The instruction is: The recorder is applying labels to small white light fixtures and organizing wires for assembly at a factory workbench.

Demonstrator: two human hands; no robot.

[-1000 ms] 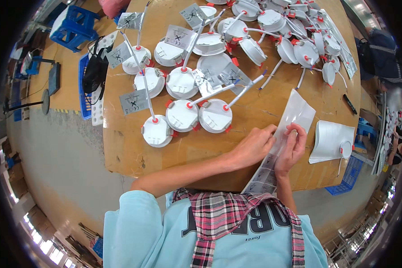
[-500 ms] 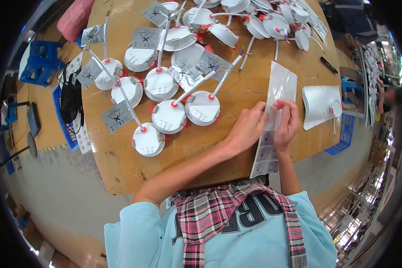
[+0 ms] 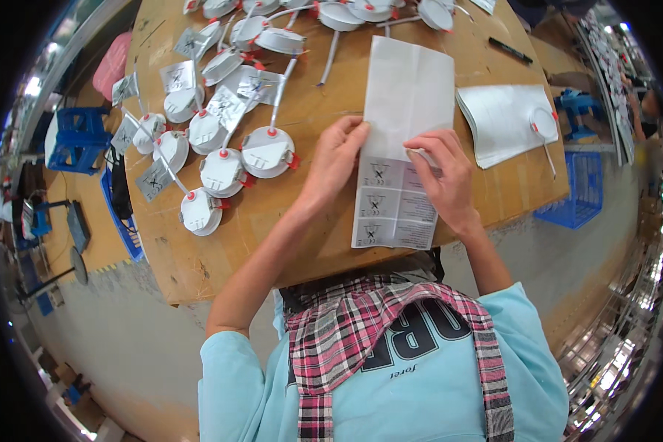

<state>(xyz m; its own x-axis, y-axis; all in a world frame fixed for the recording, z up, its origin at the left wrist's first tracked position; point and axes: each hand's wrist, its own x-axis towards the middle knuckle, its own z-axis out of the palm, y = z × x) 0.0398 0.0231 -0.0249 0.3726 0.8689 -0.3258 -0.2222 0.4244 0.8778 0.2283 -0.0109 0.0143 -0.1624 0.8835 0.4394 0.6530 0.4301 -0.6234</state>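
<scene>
Both hands pin a long clear packaging bag flat at the near edge of the counter. The left hand presses its left edge with the grip flat and spread; the right hand pinches its right edge. Best to hold the edges square. The bag is glossy, its near end printed with leaflet panels. Beyond lie white cup masks.

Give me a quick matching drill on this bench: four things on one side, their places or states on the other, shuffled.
Things:
1. long white printed packaging sleeve
2. black marker pen
3. stack of flat white pouches
4. blue plastic crate

Places:
A. off the wooden table, beyond its right edge
B. under both hands, left hand and right hand
C. far right of the table top
D. right of the sleeve, a white cup mask on it

Pairs: 1-B, 2-C, 3-D, 4-A
</scene>
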